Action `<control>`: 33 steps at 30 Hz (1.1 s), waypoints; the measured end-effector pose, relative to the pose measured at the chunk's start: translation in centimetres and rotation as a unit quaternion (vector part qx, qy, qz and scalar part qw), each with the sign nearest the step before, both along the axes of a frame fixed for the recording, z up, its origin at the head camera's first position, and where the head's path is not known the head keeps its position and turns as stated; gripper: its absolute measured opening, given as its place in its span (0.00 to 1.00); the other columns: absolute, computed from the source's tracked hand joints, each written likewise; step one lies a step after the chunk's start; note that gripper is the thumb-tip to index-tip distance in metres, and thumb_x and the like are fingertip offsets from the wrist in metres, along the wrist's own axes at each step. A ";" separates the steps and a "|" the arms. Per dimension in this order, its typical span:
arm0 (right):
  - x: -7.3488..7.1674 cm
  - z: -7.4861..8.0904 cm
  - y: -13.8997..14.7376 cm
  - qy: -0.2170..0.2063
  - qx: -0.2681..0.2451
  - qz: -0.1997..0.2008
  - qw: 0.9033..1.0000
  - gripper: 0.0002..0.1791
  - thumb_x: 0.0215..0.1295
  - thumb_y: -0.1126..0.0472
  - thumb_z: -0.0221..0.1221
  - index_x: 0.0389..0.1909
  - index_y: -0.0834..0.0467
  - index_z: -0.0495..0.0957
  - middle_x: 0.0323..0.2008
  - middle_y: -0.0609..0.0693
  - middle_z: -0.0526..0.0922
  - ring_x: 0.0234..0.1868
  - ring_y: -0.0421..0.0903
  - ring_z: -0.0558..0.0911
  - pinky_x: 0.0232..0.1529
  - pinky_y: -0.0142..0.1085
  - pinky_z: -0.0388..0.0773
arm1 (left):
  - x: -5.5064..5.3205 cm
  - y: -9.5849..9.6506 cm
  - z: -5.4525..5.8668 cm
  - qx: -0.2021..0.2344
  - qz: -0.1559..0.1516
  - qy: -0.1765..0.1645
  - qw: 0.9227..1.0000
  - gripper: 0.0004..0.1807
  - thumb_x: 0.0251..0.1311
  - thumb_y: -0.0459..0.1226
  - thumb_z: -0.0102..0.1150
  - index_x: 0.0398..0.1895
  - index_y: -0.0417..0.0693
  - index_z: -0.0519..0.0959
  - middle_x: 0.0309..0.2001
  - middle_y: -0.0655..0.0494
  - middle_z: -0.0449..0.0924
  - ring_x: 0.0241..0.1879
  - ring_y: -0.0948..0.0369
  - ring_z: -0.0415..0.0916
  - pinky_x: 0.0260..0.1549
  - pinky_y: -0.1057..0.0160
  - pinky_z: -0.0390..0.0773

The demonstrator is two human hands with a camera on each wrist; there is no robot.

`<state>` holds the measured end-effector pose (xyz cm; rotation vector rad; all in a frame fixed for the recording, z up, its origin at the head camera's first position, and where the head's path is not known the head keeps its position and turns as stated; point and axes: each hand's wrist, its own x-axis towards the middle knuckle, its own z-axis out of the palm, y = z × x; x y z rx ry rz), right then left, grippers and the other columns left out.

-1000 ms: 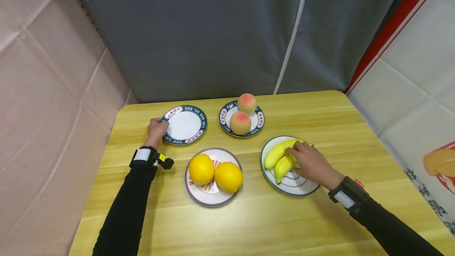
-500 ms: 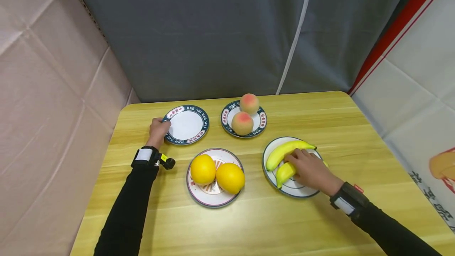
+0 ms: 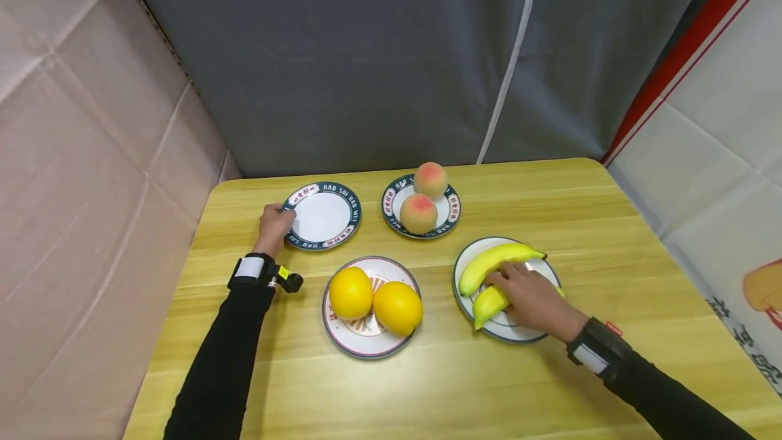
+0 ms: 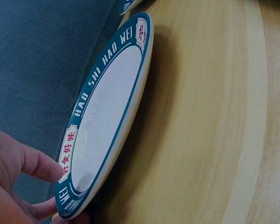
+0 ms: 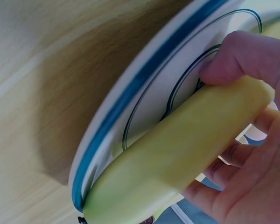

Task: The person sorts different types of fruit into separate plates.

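Note:
At the far left of the table, my left hand (image 3: 273,228) pinches the rim of a white plate with a dark green lettered border (image 3: 324,216). The left wrist view shows the thumb on top of that rim and fingers below it. Over on the right, my right hand (image 3: 537,296) grips the nearer yellow banana (image 5: 177,154), thumb on one side and fingers on the other. This banana lies on a white plate with a blue rim (image 3: 516,331), partly hidden by the hand. Just behind it, a second banana (image 3: 497,265) rests on the same plate.
Two yellow round fruits (image 3: 398,308) sit on a pink-lined plate (image 3: 363,347) at front centre. Behind them, two peaches (image 3: 419,214) are on a smaller green-bordered plate (image 3: 453,204). A grey curtain (image 3: 342,73) hangs behind the wooden table (image 3: 391,399).
My right hand has shifted slightly toward me with the nearer banana, widening the gap between the two bananas. The left hand keeps its hold on the plate rim. The head view drifted slightly.

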<state>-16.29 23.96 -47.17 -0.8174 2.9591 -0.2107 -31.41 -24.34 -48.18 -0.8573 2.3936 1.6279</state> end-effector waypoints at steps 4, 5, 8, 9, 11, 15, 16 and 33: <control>0.1 -0.2 -0.1 0.004 0.000 0.000 1.000 0.28 0.48 0.72 0.77 0.51 0.54 0.81 0.48 0.56 0.79 0.54 0.60 0.79 0.44 0.55 0.84 | -0.2 0.0 0.0 -0.004 -0.003 0.004 1.000 0.34 0.75 0.34 0.41 0.83 0.34 0.55 0.80 0.35 0.60 0.75 0.47 0.63 0.75 0.51 0.68; 0.1 -0.2 -0.1 0.004 0.001 0.000 1.000 0.28 0.47 0.72 0.77 0.51 0.54 0.81 0.48 0.56 0.79 0.54 0.61 0.79 0.43 0.55 0.84 | -0.3 -0.1 0.0 -0.002 -0.002 0.001 1.000 0.34 0.76 0.34 0.41 0.83 0.35 0.55 0.80 0.36 0.59 0.76 0.47 0.63 0.76 0.51 0.68; 0.1 -0.4 0.0 0.007 0.002 0.002 1.000 0.28 0.45 0.73 0.76 0.50 0.55 0.81 0.47 0.57 0.79 0.54 0.61 0.80 0.42 0.54 0.84 | -0.5 0.0 0.0 0.003 -0.001 -0.003 1.000 0.33 0.78 0.33 0.39 0.84 0.36 0.54 0.81 0.36 0.58 0.77 0.47 0.62 0.77 0.51 0.67; 0.1 -0.4 0.0 0.008 0.002 0.004 1.000 0.28 0.45 0.73 0.75 0.49 0.55 0.80 0.47 0.57 0.79 0.53 0.61 0.80 0.41 0.54 0.84 | -0.5 0.0 0.0 0.003 0.000 -0.005 1.000 0.33 0.78 0.33 0.39 0.84 0.36 0.54 0.81 0.37 0.58 0.77 0.47 0.62 0.77 0.51 0.66; 0.1 -0.5 0.1 0.009 0.002 0.004 1.000 0.28 0.44 0.73 0.75 0.49 0.56 0.80 0.46 0.56 0.80 0.51 0.60 0.80 0.40 0.52 0.84 | -0.6 0.0 -0.1 0.004 0.001 -0.006 1.000 0.32 0.79 0.32 0.37 0.84 0.36 0.55 0.81 0.37 0.59 0.78 0.47 0.62 0.77 0.51 0.66; 0.2 -0.5 0.0 0.012 0.006 0.003 1.000 0.27 0.45 0.72 0.75 0.48 0.56 0.80 0.45 0.56 0.81 0.48 0.57 0.80 0.39 0.50 0.83 | -0.7 0.1 0.0 -0.003 0.000 -0.007 1.000 0.31 0.80 0.31 0.35 0.83 0.35 0.56 0.80 0.36 0.61 0.77 0.47 0.63 0.76 0.51 0.68; 0.2 -0.5 -0.1 0.011 0.008 0.002 1.000 0.27 0.45 0.72 0.75 0.48 0.56 0.80 0.46 0.56 0.81 0.48 0.57 0.80 0.40 0.50 0.83 | -0.7 0.1 0.0 -0.005 0.000 -0.007 1.000 0.30 0.80 0.31 0.35 0.83 0.35 0.56 0.80 0.36 0.61 0.77 0.47 0.64 0.76 0.51 0.68; 0.1 0.6 0.2 -0.018 0.018 -0.017 1.000 0.28 0.45 0.69 0.78 0.49 0.56 0.80 0.41 0.52 0.84 0.34 0.44 0.77 0.31 0.41 0.75 | -0.7 0.0 0.1 -0.037 0.008 -0.015 0.999 0.28 0.80 0.31 0.38 0.80 0.35 0.64 0.77 0.37 0.68 0.70 0.48 0.71 0.71 0.53 0.74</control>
